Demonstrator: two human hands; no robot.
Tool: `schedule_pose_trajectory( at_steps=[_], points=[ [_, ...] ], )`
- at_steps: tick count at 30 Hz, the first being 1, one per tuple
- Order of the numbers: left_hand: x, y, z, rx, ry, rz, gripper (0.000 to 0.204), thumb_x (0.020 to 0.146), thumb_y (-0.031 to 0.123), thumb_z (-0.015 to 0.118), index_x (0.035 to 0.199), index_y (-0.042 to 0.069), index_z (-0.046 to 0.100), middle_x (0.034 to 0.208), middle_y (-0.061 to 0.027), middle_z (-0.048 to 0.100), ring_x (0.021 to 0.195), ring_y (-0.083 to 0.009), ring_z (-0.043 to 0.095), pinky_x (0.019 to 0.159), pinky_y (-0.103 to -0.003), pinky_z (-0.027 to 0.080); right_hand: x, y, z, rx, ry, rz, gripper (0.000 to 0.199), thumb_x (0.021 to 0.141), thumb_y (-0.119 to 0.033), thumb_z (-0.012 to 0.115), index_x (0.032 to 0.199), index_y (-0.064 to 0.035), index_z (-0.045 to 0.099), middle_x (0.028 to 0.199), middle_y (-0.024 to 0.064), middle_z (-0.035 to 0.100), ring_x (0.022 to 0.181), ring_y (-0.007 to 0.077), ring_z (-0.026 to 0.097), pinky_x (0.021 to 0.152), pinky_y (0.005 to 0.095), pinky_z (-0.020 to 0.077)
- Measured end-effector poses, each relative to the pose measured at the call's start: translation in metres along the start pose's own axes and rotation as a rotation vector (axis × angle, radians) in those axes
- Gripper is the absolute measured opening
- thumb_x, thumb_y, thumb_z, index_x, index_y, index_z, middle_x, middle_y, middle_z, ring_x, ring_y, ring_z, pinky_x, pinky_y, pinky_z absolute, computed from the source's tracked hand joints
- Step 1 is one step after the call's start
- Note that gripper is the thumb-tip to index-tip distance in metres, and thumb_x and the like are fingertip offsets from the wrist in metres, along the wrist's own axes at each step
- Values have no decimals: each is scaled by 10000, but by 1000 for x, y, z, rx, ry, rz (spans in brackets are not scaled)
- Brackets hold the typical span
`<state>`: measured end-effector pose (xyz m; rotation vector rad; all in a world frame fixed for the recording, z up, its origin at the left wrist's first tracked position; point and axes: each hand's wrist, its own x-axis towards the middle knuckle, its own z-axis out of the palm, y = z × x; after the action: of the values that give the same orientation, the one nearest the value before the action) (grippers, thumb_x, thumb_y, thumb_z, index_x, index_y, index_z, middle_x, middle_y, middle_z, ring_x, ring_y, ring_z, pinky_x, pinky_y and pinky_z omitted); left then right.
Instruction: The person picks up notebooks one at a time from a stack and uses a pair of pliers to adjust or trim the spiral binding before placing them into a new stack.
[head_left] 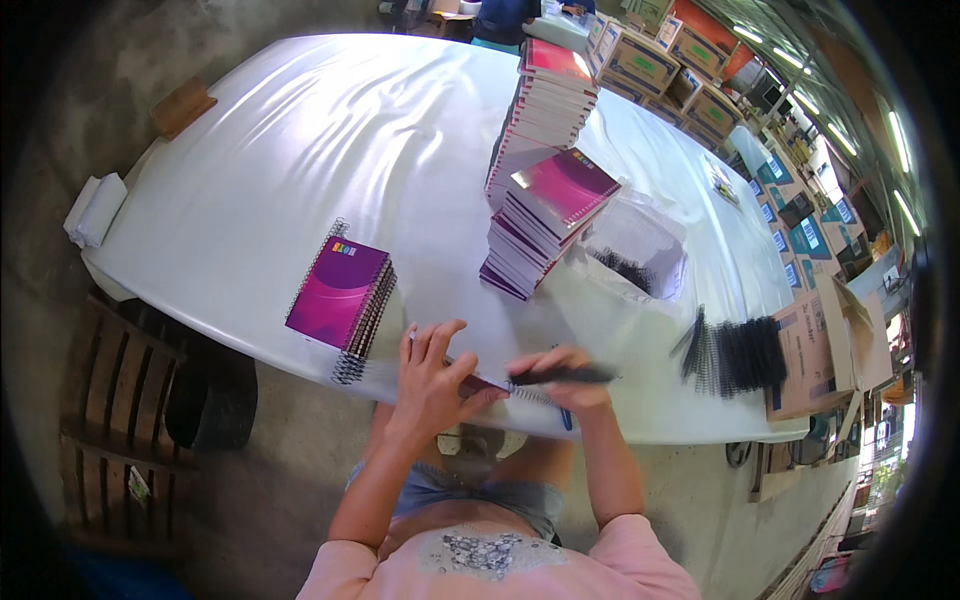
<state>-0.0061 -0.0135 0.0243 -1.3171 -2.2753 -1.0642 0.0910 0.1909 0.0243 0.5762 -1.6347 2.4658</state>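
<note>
At the table's near edge my left hand (435, 378) pinches a thin purple notebook (485, 384) between thumb and forefinger, its other fingers raised. A wire-like spiral coil (532, 394) runs along the notebook's right side. My right hand (588, 384), smeared by motion, is closed around a dark elongated thing (562, 375) just above that coil; its kind cannot be made out. Under this hand a narrow blue piece (566, 418) shows. Left of my left hand lies a pile of purple spiral notebooks (340, 290), with black coils sticking out at its ends.
Beyond my hands stand a leaning stack of purple notebooks (545, 205) and a taller stack with red covers (545, 110). To their right, a white-lined tray (650, 235) holds black coils. More coils (735, 355) lie beside an open cardboard box (825, 345). White sheeting covers the table (290, 130).
</note>
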Motion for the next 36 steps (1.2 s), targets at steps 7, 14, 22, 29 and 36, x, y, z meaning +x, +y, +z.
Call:
schedule_pose_trajectory(
  at_steps=[7, 14, 22, 29, 36],
  points=[
    [-4, -1, 1, -3, -21, -1, 432, 586, 405, 811, 758, 81, 582, 1237, -125, 473, 1160, -326, 428, 974, -581, 300, -1, 4, 7, 18, -8, -86, 266, 780, 23, 603, 1033, 19, 685, 1168, 214, 620, 1050, 273, 619, 935, 314, 457],
    [7, -4, -6, -51, -25, -41, 419, 490, 282, 845, 725, 68, 571, 1307, -144, 443, 1159, -356, 427, 943, -503, 366, 24, -30, 17, -593, -202, 174, 523, 639, 132, 483, 1103, -23, 666, 1217, 164, 609, 1132, 282, 585, 957, 324, 443],
    [2, -21, 4, -92, 29, -76, 409, 432, 78, 855, 701, 43, 548, 1344, -173, 395, 1150, -356, 427, 796, -409, 475, 28, 2, 3, -812, 20, 338, 328, 804, -17, 518, 1095, -28, 671, 1194, 164, 623, 1057, 267, 622, 911, 320, 469],
    [-2, -35, 26, -426, 158, -263, 628, 509, 63, 853, 924, 52, 383, 1013, -148, 399, 1138, -312, 411, 747, -361, 452, 46, -4, 8, -657, -15, 353, 408, 725, 128, 547, 1086, -15, 674, 1156, 176, 639, 1031, 247, 632, 909, 317, 476],
    [-7, -44, 35, -837, 236, -455, 744, 443, 126, 926, 892, 77, 335, 975, -103, 356, 965, -220, 406, 749, -298, 413, 54, 1, 16, -702, -7, 228, 499, 618, 167, 508, 1036, -33, 694, 1099, 154, 670, 1000, 241, 646, 889, 305, 476]
  ],
)
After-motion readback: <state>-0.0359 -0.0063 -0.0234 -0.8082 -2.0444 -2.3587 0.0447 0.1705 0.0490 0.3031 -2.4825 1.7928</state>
